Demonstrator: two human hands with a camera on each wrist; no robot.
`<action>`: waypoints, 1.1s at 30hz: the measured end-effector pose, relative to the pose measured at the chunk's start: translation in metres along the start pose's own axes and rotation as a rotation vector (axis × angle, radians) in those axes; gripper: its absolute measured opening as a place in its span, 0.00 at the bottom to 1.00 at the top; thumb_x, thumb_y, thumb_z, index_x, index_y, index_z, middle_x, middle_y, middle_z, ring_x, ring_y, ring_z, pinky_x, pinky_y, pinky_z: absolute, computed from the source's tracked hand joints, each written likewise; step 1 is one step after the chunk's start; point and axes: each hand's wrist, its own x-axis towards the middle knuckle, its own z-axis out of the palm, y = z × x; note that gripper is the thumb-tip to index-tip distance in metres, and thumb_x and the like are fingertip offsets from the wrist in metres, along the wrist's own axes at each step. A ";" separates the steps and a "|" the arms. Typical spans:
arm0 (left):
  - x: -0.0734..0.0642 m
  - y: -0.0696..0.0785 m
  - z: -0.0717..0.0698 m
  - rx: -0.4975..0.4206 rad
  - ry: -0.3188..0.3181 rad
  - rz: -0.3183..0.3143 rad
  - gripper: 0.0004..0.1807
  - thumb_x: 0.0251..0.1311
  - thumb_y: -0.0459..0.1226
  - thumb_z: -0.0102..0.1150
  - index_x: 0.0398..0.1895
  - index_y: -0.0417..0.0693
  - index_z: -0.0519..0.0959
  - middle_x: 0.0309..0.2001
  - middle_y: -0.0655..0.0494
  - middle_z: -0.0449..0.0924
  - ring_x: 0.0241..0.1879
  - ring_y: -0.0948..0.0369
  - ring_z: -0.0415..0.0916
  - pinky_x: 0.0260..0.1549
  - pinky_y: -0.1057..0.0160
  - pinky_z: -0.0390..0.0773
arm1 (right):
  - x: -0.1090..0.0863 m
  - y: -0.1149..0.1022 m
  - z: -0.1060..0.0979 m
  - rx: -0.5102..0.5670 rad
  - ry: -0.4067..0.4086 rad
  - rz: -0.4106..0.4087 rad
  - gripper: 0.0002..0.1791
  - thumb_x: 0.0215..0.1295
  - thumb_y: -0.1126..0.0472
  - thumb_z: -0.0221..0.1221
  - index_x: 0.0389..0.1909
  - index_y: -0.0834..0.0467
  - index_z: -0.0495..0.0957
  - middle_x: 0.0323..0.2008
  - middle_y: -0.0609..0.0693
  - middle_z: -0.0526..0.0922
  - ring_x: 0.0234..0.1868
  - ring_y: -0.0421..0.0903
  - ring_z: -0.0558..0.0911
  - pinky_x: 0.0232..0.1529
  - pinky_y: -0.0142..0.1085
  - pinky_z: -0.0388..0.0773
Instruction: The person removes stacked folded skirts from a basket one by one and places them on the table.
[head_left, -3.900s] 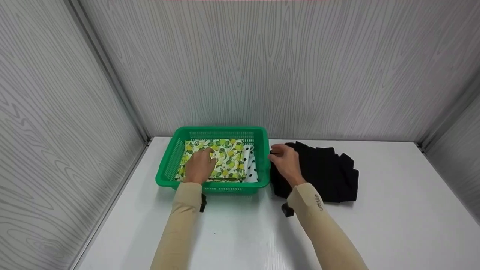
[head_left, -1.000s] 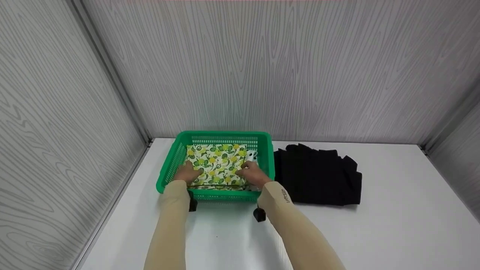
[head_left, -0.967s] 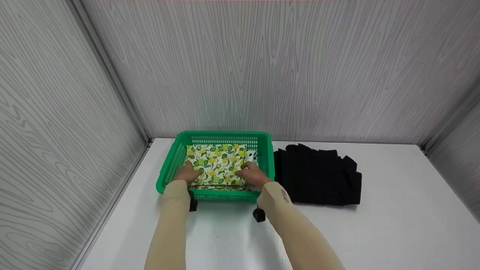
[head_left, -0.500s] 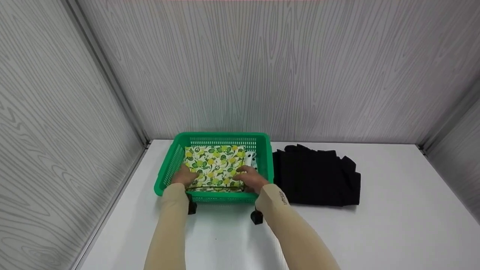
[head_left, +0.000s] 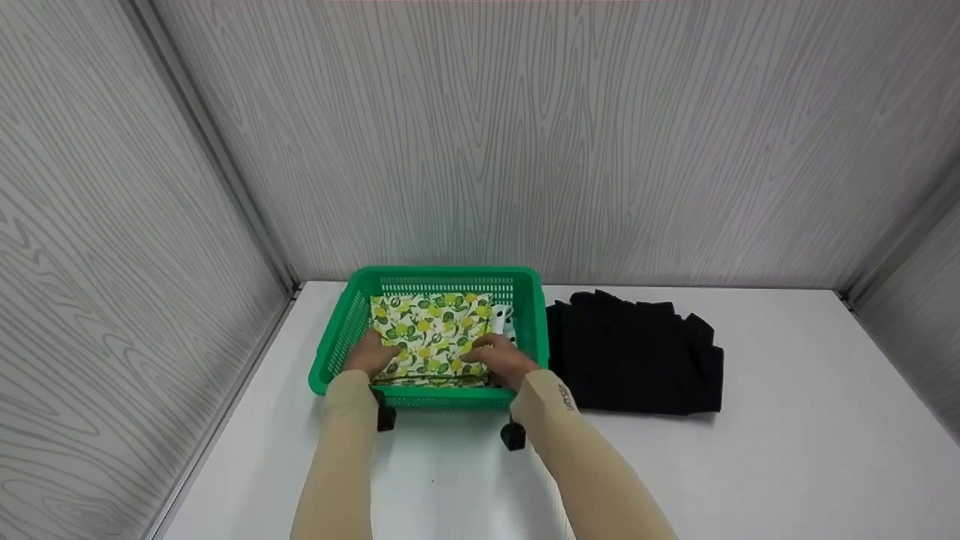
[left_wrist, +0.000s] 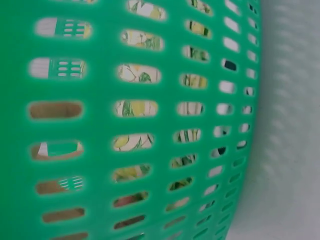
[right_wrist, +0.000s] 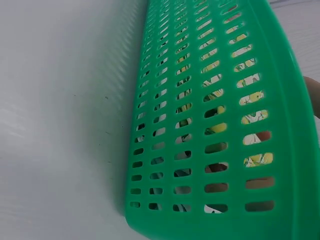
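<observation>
In the head view a folded lemon-print cloth (head_left: 431, 330) lies in a green plastic basket (head_left: 450, 274). My left hand (head_left: 369, 354) reaches over the front rim and grips the cloth's left front corner, thumb on top and fingers down at its side. At the right front corner my right hand (head_left: 501, 358) grips the same cloth, its thumb side over the print. A white cloth with black dots (head_left: 504, 321) shows at the right, partly covered. In both wrist views the basket wall (left_wrist: 100, 90) hides most of the fingers; lemon print shows through its slots.
To the basket's right a folded black cloth (head_left: 637, 356) lies on the white table (head_left: 787, 420), close to the rim. Grey wood-grain walls stand behind (head_left: 480, 150) and at both sides. A black wrist camera (head_left: 513, 435) hangs under the right sleeve.
Some seconds ago my left hand was over the lemon-print cloth and my right hand at the black cloth; the right has moved left into the basket. Over the last second both hands barely shift.
</observation>
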 end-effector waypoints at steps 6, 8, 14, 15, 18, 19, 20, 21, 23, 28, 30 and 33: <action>-0.001 0.000 0.000 0.026 -0.026 0.044 0.30 0.62 0.41 0.46 0.63 0.31 0.59 0.60 0.34 0.60 0.58 0.41 0.59 0.53 0.43 0.60 | 0.002 0.002 -0.002 0.006 -0.022 -0.016 0.27 0.58 0.56 0.60 0.59 0.57 0.67 0.59 0.57 0.63 0.50 0.52 0.67 0.49 0.48 0.67; -0.001 -0.001 0.000 -0.012 -0.033 0.060 0.28 0.62 0.41 0.46 0.62 0.32 0.60 0.60 0.34 0.61 0.57 0.42 0.61 0.52 0.44 0.62 | 0.002 0.003 -0.002 0.021 -0.027 -0.011 0.26 0.59 0.57 0.59 0.59 0.57 0.68 0.58 0.56 0.64 0.41 0.50 0.67 0.44 0.46 0.68; 0.002 -0.005 -0.001 -0.096 -0.007 0.076 0.25 0.61 0.35 0.49 0.60 0.34 0.62 0.59 0.36 0.62 0.50 0.46 0.65 0.46 0.49 0.67 | 0.003 0.003 -0.001 0.074 -0.021 -0.039 0.22 0.60 0.60 0.58 0.55 0.60 0.69 0.54 0.55 0.66 0.35 0.47 0.66 0.36 0.42 0.67; 0.003 -0.006 -0.001 -0.101 -0.005 0.084 0.25 0.60 0.34 0.49 0.61 0.34 0.63 0.59 0.36 0.62 0.48 0.47 0.66 0.44 0.50 0.68 | 0.003 0.003 -0.001 0.080 -0.019 -0.053 0.20 0.59 0.61 0.58 0.53 0.60 0.69 0.53 0.55 0.67 0.35 0.47 0.66 0.35 0.42 0.67; 0.006 -0.006 -0.001 -0.106 -0.011 0.106 0.25 0.57 0.30 0.50 0.61 0.36 0.66 0.60 0.37 0.62 0.43 0.49 0.67 0.38 0.54 0.70 | 0.006 0.003 -0.001 0.120 -0.019 -0.074 0.17 0.59 0.66 0.57 0.50 0.62 0.69 0.50 0.57 0.68 0.33 0.48 0.65 0.32 0.42 0.64; 0.006 -0.006 -0.002 -0.101 -0.015 0.115 0.26 0.55 0.28 0.50 0.60 0.36 0.67 0.60 0.38 0.63 0.42 0.50 0.67 0.36 0.56 0.70 | 0.006 0.003 0.000 0.116 -0.018 -0.081 0.17 0.58 0.68 0.56 0.50 0.62 0.69 0.50 0.57 0.67 0.32 0.47 0.65 0.32 0.41 0.65; 0.006 -0.006 -0.002 -0.103 -0.026 0.118 0.26 0.54 0.27 0.51 0.60 0.37 0.68 0.60 0.38 0.63 0.40 0.51 0.67 0.34 0.56 0.71 | 0.006 0.003 0.000 0.111 -0.019 -0.087 0.19 0.58 0.70 0.55 0.51 0.61 0.69 0.52 0.57 0.67 0.32 0.47 0.65 0.32 0.41 0.65; 0.006 -0.006 -0.002 -0.098 -0.041 0.121 0.26 0.53 0.27 0.51 0.59 0.37 0.68 0.60 0.38 0.63 0.39 0.51 0.67 0.32 0.58 0.71 | 0.007 0.003 0.000 0.106 -0.024 -0.090 0.21 0.58 0.72 0.53 0.54 0.60 0.68 0.54 0.57 0.66 0.30 0.47 0.64 0.31 0.42 0.64; 0.006 -0.007 -0.002 -0.093 -0.075 0.123 0.26 0.52 0.26 0.51 0.59 0.37 0.69 0.60 0.39 0.64 0.36 0.53 0.67 0.30 0.60 0.70 | 0.007 0.003 0.000 0.077 -0.040 -0.094 0.28 0.57 0.75 0.49 0.60 0.57 0.66 0.58 0.55 0.63 0.26 0.45 0.63 0.29 0.41 0.63; 0.003 -0.006 -0.002 -0.082 -0.136 0.132 0.27 0.51 0.27 0.51 0.59 0.33 0.68 0.59 0.36 0.65 0.35 0.56 0.70 0.31 0.61 0.72 | 0.007 0.003 0.002 -0.015 -0.065 -0.077 0.27 0.64 0.63 0.50 0.65 0.55 0.62 0.63 0.55 0.61 0.38 0.48 0.73 0.39 0.43 0.69; 0.003 -0.006 -0.002 -0.082 -0.135 0.130 0.26 0.52 0.28 0.51 0.59 0.32 0.69 0.58 0.35 0.66 0.38 0.54 0.72 0.35 0.59 0.73 | 0.007 0.003 0.002 -0.059 -0.043 -0.087 0.23 0.66 0.56 0.51 0.60 0.59 0.66 0.59 0.56 0.66 0.50 0.51 0.71 0.47 0.46 0.69; 0.006 -0.007 -0.002 -0.088 -0.118 0.114 0.24 0.55 0.30 0.53 0.57 0.32 0.70 0.57 0.35 0.68 0.43 0.51 0.73 0.40 0.56 0.74 | 0.009 0.003 0.001 -0.124 0.004 -0.122 0.16 0.64 0.57 0.54 0.49 0.63 0.72 0.49 0.56 0.71 0.43 0.49 0.72 0.42 0.42 0.70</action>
